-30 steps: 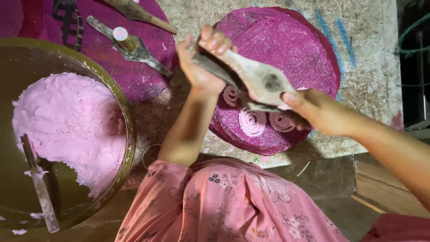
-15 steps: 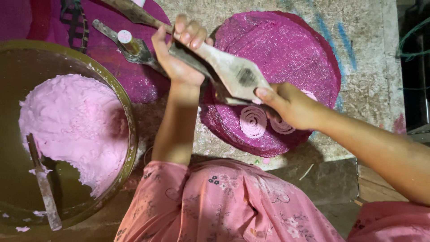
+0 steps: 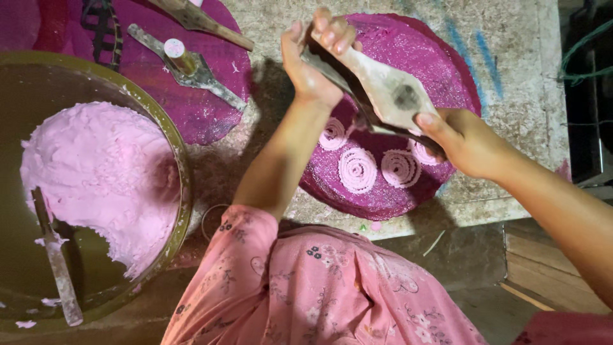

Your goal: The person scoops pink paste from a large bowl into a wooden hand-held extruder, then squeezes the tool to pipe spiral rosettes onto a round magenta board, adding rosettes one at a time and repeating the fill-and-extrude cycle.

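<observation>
My left hand [image 3: 316, 61] grips one end of a worn wooden hand press [image 3: 393, 96]. My right hand [image 3: 463, 144] holds its other end. The press hangs tilted over a round magenta mat [image 3: 440, 57]. Pink dough spirals [image 3: 357, 169] lie on the mat's near part, beneath and beside the press. One spiral is partly hidden under my right hand.
A large brass-coloured bowl [image 3: 183, 191] at the left holds a mound of pink dough [image 3: 96, 172] and a metal scraper [image 3: 57, 262]. Behind it, a metal press part [image 3: 188, 67] and a wooden one [image 3: 198, 18] lie on a second magenta mat [image 3: 204, 118]. My pink-clothed lap [image 3: 319, 294] is below.
Both hands kept hold of the press. It swung left toward the second mat, then came back right over the spirals on the round mat.
</observation>
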